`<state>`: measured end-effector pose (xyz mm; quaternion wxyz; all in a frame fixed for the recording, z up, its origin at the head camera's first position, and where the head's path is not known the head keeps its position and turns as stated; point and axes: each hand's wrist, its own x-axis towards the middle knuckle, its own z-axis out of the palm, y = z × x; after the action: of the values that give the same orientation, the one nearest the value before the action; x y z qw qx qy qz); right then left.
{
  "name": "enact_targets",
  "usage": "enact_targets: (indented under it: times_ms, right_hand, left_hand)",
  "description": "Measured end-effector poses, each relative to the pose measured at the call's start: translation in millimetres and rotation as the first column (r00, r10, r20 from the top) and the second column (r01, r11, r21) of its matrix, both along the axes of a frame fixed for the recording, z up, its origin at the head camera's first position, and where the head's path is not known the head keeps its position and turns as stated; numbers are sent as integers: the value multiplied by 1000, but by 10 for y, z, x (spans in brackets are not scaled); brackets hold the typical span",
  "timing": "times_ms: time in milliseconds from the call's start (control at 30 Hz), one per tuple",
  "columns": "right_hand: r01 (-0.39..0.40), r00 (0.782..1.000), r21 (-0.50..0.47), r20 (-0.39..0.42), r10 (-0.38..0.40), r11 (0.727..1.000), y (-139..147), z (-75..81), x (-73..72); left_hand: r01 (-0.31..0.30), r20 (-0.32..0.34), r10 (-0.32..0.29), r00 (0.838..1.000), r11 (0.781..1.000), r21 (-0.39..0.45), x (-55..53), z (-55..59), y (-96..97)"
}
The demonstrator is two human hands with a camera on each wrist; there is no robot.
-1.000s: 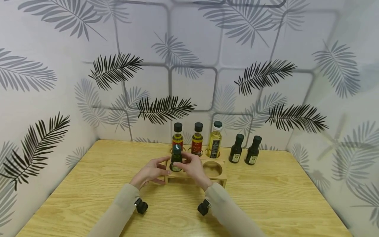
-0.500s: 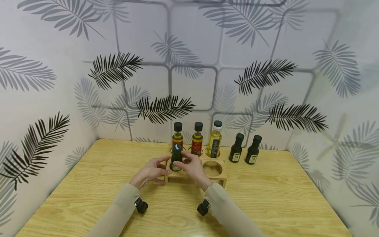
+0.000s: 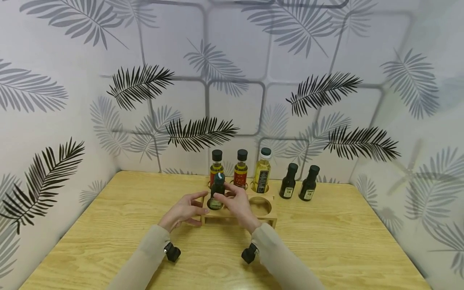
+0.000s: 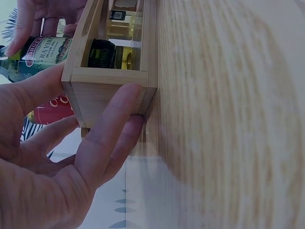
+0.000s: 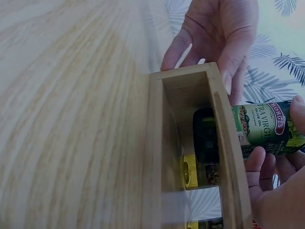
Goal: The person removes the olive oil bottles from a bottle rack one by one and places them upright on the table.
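Green bottle tipped slightly since the earlier frame: top now leans right; both hands hardly shifted. Right hand clamped on it, thumb and fingers pinching its sides. Left hand loose, fingers spread against the left end of the rack, none on the bottle that I can make out.

Key relation, my judgement: bottle's long axis against the rack's top board. Axis near upright; base sunk through the board, front left. It lies between the hands, leftward of the right, rightward of the left; right nearer.

Behind, rack's back row: two red-label bottles, one yellow bottle. Farther right, on the surface: two dark bottles.
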<state>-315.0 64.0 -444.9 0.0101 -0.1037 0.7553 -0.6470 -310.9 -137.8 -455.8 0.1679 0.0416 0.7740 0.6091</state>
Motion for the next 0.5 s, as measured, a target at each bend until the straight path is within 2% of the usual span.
enact_targets:
  times_ms: [267,500]
  right_hand:
    - [1,1000,-12,14,-1,1000,31,86,-5]
    - [19,999,31,-41,-18,999,58,100,-23]
  left_hand:
    - [-7,12,7,1000,1000,4,-12,-5,-1]
    - [-3,18,3,1000,1000,12,-13,-21,1]
